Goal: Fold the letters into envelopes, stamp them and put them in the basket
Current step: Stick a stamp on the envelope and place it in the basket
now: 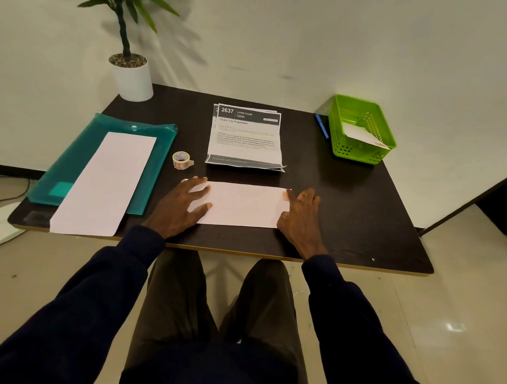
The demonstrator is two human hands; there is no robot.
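Observation:
A white envelope (243,204) lies flat near the table's front edge, with a small stamp (285,195) at its top right corner. My left hand (178,205) rests spread on its left end. My right hand (301,215) lies on its right end, fingers touching beside the stamp. Behind it sits a pile of printed letters (244,137), creased by folds. A roll of stamps (181,160) stands left of the letters. The green basket (345,150) at the back right holds one stamped envelope (360,135).
A teal plastic folder (105,126) lies at the left with blank envelopes (103,183) stacked on it, reaching the table's front edge. A blue pen (322,126) lies beside the basket. A potted plant (133,72) stands at the back left corner.

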